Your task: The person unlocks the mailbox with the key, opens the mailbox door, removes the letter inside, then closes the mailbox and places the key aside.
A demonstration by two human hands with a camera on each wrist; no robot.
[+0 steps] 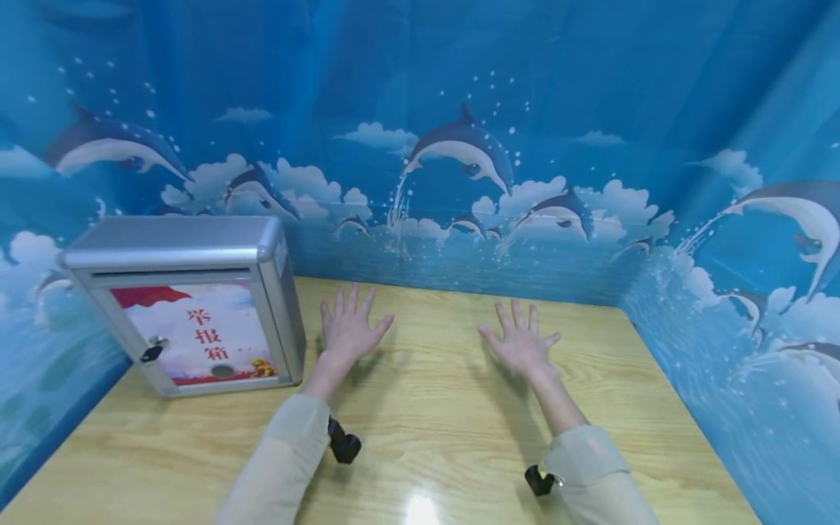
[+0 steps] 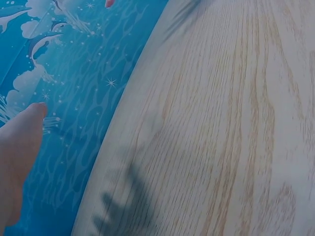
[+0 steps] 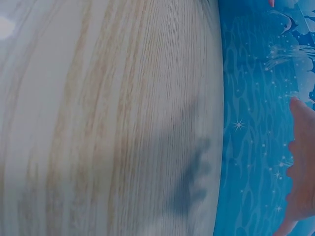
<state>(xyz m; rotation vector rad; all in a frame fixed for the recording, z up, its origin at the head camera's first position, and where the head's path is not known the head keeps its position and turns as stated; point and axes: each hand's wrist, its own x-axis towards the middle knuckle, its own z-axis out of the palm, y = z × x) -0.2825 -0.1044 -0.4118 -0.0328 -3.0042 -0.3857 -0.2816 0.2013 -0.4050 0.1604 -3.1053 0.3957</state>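
My left hand (image 1: 350, 329) is held over the table with its fingers spread and straight, holding nothing. Just left of it stands a silver metal box (image 1: 190, 306) with a slot near the top, a printed front panel with red characters, and a small lock (image 1: 154, 350). On the right, my right hand (image 1: 521, 346) is also spread flat above the wood, with nothing in it. In the left wrist view part of the left hand (image 2: 19, 162) shows at the left edge; the right wrist view catches part of the right hand (image 3: 302, 172) at its right edge.
Both hands cast shadows on the light wooden table (image 1: 426, 408). A blue curtain (image 1: 367, 87) printed with dolphins and clouds rises behind the table and along its sides. Each sleeve has a black wrist-camera mount (image 1: 344, 442) at the cuff.
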